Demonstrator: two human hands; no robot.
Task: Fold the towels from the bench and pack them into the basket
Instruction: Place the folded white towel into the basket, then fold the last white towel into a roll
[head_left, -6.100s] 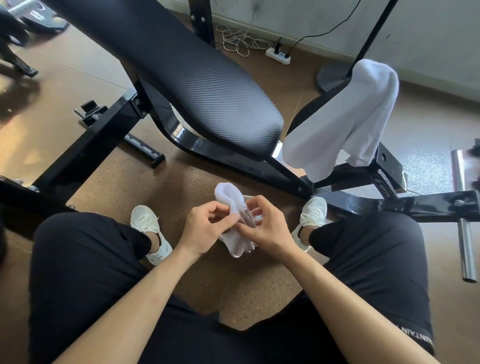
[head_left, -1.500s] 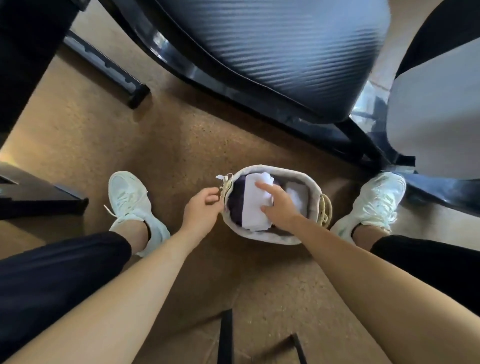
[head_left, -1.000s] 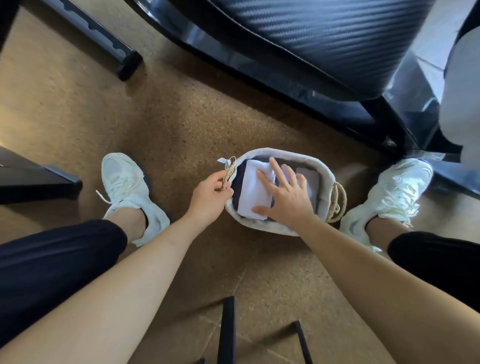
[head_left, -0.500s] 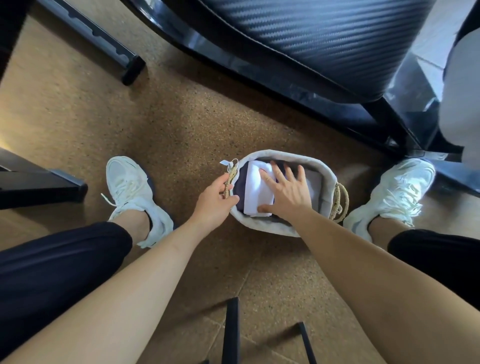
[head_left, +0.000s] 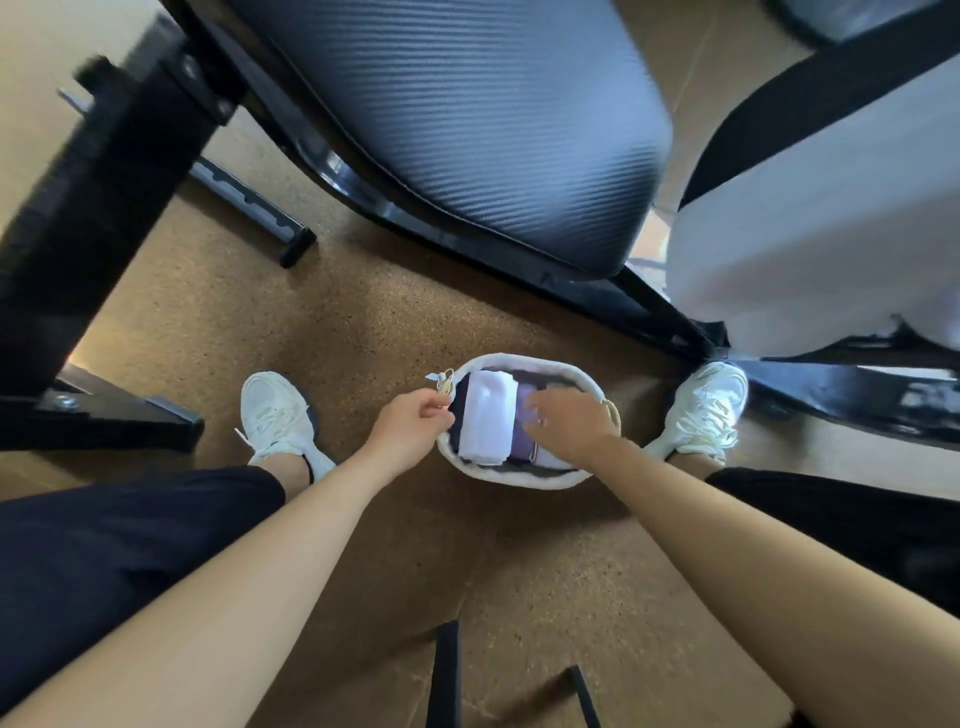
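The left hand (head_left: 410, 431) has its fingers curled in, pinching the rope handle (head_left: 444, 385) at the left end of the basket (head_left: 519, 480). The right hand (head_left: 567, 423) is over the right half of the basket, fingers loose and spread, pointing left across the contents. It is blurred, so I cannot tell whether it touches the cloth below or hangs just above it. The two hands are apart, with the packed cloth between them.

The basket sits on the floor (head_left: 322, 322) between the person's feet. It is a small pale oval with a second rope loop (head_left: 614, 415) at its right end. A folded towel (head_left: 488, 421), white, lies lengthwise in its left half. A dark cloth (head_left: 459, 415) is tucked between that towel and the left wall, and a lilac cloth (head_left: 522, 446) shows to its right, partly under the right hand.

A white shoe (head_left: 278, 415) stands left of the basket and another (head_left: 706, 410) just right of it, with dark trouser legs at both lower corners.

Beyond the basket the black ribbed pad of the bench (head_left: 467, 130) slopes overhead on its black frame (head_left: 78, 208). A big white towel (head_left: 810, 234) hangs over the bench's right part, unfolded.
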